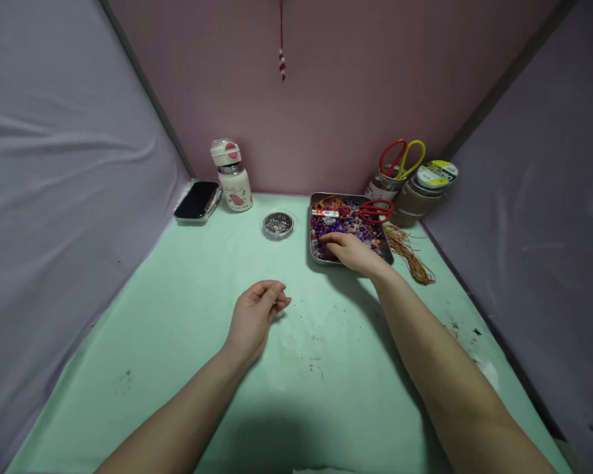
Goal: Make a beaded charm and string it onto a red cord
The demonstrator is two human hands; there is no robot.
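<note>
My left hand (257, 309) hovers over the middle of the table, thumb and index finger pinched together. Whatever sits between the fingertips is too small to make out; a faint clear glint shows just beneath them. Reaching into a metal tray (312, 253), my right hand (346, 250) touches the loose beads (321, 227), its fingers bent downward and slightly apart. Purple, red, clear and orange beads fill this tray. Across its far side lie red-handled scissors (375, 211) and a small tube with a white label (325, 213).
Behind stand a white bottle (236, 187), a phone (197, 200) and a round clear case (278, 225). Right of the tray are a jar (381, 186) holding scissors, a brown jar (411, 204) with a spool (437, 173) on top, and cords (410, 257). A beaded string (281, 59) hangs behind.
</note>
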